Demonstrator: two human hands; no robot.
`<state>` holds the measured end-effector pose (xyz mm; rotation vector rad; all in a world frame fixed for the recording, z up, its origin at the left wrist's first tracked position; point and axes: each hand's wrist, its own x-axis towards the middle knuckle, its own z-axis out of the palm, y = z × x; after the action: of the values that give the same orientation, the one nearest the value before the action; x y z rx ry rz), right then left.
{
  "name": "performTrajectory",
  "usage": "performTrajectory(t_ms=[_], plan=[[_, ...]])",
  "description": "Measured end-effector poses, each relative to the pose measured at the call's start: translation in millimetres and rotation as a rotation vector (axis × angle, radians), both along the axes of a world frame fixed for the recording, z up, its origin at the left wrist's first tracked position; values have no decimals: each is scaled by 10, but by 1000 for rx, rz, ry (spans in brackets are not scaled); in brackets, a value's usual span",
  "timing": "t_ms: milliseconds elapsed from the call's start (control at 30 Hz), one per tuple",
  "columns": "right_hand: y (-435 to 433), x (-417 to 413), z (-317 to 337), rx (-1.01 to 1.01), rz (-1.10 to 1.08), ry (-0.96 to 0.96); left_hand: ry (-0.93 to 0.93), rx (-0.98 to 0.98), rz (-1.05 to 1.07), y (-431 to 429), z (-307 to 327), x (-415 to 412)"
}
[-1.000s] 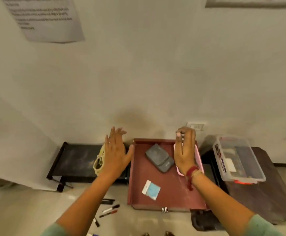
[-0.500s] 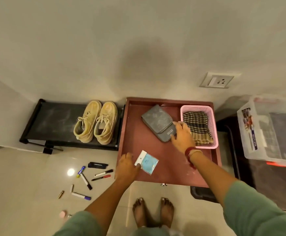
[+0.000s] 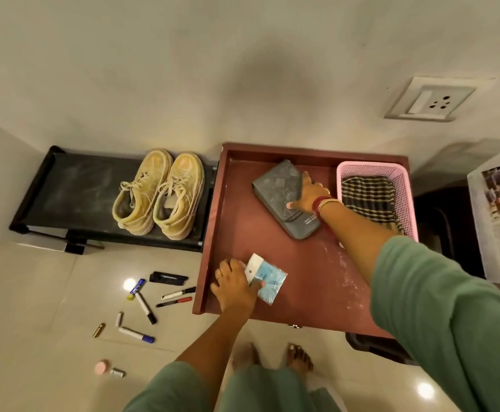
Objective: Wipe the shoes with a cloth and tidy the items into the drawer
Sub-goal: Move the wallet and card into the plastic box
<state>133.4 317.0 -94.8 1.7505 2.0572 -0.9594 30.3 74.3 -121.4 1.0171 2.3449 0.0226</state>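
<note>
I log the left hand pinching a blue packet at the red drawer's front left; right hand gripping a grey pouch; checked cloth in pink basket; tan shoes on black rack; markers on floor.

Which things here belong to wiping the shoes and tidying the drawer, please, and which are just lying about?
Job: shoes, checked cloth, drawer, grey pouch, blue packet, floor markers.
Lying about: wall socket, clear plastic box, black rack.
</note>
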Motion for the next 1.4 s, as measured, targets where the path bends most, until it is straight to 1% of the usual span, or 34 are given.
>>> performTrajectory(t_ms=[67,133,233,367,433,500,633,667,767,833,933,1033,1167,1300,1400], plan=[[-18,-22,73,4,-61,-28,-131,68,64,19,72,-9],[-125,-75,186,56,-85,-46,-254,151,135,7,183,-41],[-397,-143,415,115,-128,65,-247,260,188,-79,458,-156],[-797,55,967,118,-289,274,-296,276,197,-262,1020,-422],[-1010,272,1344,154,-397,374,-301,303,157,-327,1373,-532],[-1217,512,1785,223,-451,455,-328,347,80,-321,1761,-599],[-1578,1016,2494,388,-547,589,-481,481,2,-109,2442,-569],[-1632,1171,2615,427,-576,599,-506,521,-6,-27,2570,-524],[-1668,1581,2804,518,-649,605,-496,576,-92,179,2786,-385],[-1565,2196,3030,593,-772,577,-541,578,-200,461,2891,60],[-1329,2535,3192,606,-827,503,-591,596,-215,581,2946,264],[-923,3019,3151,553,-857,361,-643,558,-235,775,2906,630],[-439,3456,2795,376,-743,262,-703,470,-216,996,2806,951],[-279,3628,2326,194,-706,303,-705,429,-171,1153,2730,1133],[-254,3661,2020,146,-677,378,-694,395,-134,1257,2681,1211]])
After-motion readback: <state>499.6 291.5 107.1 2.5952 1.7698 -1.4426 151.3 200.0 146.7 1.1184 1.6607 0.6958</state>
